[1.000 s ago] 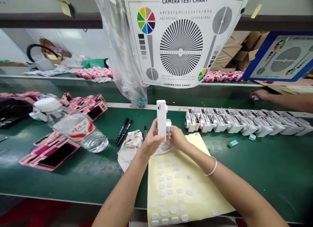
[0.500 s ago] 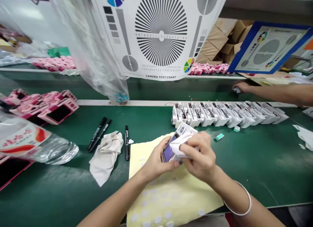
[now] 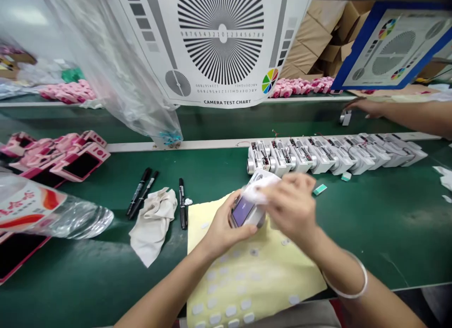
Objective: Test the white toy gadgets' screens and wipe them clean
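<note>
My left hand [image 3: 221, 228] is closed around a small white camera [image 3: 243, 211] and keeps it tilted above a yellow sheet [image 3: 271, 276]. The camera's screen is lit purple and faces me. In my right hand [image 3: 294, 208] a white cloth [image 3: 258, 190] is pinched, lying against the upper part of the camera and covering some of it. Motion smears the right fingers a little. Several pale stickers dot the yellow sheet beneath both hands.
A row of white camera bodies [image 3: 314, 154] stands behind my hands. To the left lie a crumpled cloth [image 3: 154, 224], black markers [image 3: 138, 191], a water bottle [image 3: 52, 208] and pink cameras [image 3: 76, 161]. A test chart [image 3: 222, 60] hangs ahead. Another person's hand [image 3: 369, 106] reaches in at right.
My right hand and the cloth have shifted up across the camera, baring more of its screen. The other person's hand has opened away from a small white item at the back. The view has tilted slightly.
</note>
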`<state>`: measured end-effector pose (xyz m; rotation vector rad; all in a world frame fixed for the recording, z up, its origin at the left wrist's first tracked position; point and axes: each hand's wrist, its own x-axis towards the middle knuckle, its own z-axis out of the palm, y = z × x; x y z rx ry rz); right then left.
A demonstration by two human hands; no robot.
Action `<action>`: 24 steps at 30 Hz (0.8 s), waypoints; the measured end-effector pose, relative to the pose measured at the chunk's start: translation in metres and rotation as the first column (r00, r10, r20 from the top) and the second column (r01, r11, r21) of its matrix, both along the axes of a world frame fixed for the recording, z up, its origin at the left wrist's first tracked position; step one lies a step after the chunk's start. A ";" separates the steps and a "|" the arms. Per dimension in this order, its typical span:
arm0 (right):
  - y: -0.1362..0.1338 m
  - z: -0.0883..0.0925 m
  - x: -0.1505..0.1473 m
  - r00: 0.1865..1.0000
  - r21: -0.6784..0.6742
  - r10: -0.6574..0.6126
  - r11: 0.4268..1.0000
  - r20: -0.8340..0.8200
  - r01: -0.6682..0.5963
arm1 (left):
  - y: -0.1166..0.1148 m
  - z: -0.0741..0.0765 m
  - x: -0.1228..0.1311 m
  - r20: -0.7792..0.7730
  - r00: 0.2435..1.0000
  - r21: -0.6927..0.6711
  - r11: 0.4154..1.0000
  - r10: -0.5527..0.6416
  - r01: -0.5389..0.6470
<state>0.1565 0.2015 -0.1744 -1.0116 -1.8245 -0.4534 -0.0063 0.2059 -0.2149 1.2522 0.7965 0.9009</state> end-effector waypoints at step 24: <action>0.020 -0.002 0.055 0.878 -0.064 -0.107 0.994 -0.466 0.087 | -0.010 0.008 0.000 0.129 0.949 -0.045 0.955 -0.286 0.294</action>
